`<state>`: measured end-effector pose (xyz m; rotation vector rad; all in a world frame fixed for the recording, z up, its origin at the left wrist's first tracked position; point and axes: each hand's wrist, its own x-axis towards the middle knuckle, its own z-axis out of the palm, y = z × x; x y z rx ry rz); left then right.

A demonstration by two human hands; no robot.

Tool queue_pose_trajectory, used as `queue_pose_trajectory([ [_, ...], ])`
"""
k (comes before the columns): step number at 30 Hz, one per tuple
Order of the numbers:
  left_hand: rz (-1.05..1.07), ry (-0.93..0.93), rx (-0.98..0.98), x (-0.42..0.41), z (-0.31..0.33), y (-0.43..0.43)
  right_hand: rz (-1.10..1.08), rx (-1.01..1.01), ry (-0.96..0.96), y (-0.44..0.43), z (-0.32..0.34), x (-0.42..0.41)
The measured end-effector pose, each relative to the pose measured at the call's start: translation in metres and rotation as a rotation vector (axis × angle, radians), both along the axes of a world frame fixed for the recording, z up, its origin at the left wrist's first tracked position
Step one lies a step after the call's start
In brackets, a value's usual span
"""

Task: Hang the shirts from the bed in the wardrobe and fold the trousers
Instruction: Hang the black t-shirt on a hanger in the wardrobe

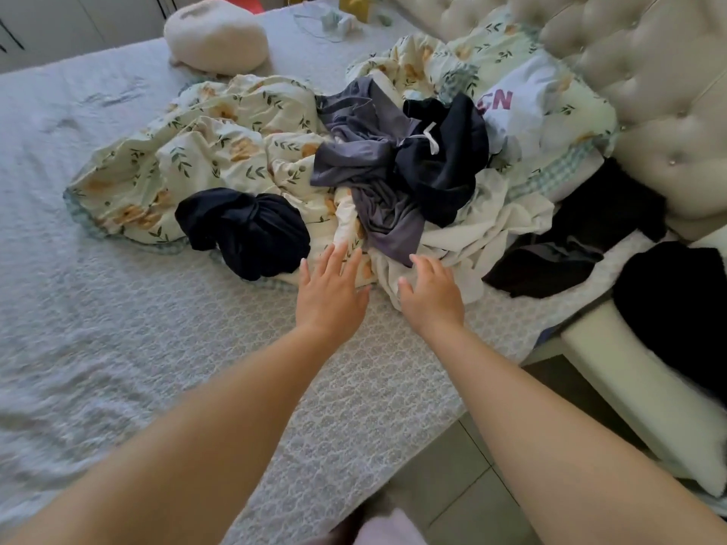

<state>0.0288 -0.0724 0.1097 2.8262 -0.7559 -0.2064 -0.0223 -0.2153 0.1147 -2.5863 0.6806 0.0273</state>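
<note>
1. Nearest, two bare forearms reach over the bed. The left grip is released, fingers spread and holding nothing, at the near edge of the floral quilt.
2. A navy bundle lies just left of it.
3. The right grip is loose and empty, at the hem of the white garment (contact unclear). This is the nearer hand, and the cloth runs ahead and rightward.
4. A grey garment lies just beyond; no container shows.

Grey garment: crumpled, draped across the middle of the pile on the bed.
Black garment: bunched against its right side; a white drawstring is shown.
Navy garment: balled up at the left.
White garment: spread at the near edge.
Lettered white shirt: laid far right.
</note>
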Motion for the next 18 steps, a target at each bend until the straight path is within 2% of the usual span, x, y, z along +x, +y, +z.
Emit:
queue_pose_trajectory([
  [8, 0.275, 0.119, -0.002, 0.057, -0.048, 0.022, 0.16, 0.072, 0.099, 0.003, -0.04, 0.082],
  [13, 0.377, 0.176, 0.002, 0.104, -0.075, 0.045, 0.231, 0.099, 0.178, 0.024, -0.072, 0.132],
  [18, 0.597, 0.27, -0.107, 0.157, -0.111, 0.062, 0.276, 0.108, 0.232, 0.041, -0.111, 0.175],
])
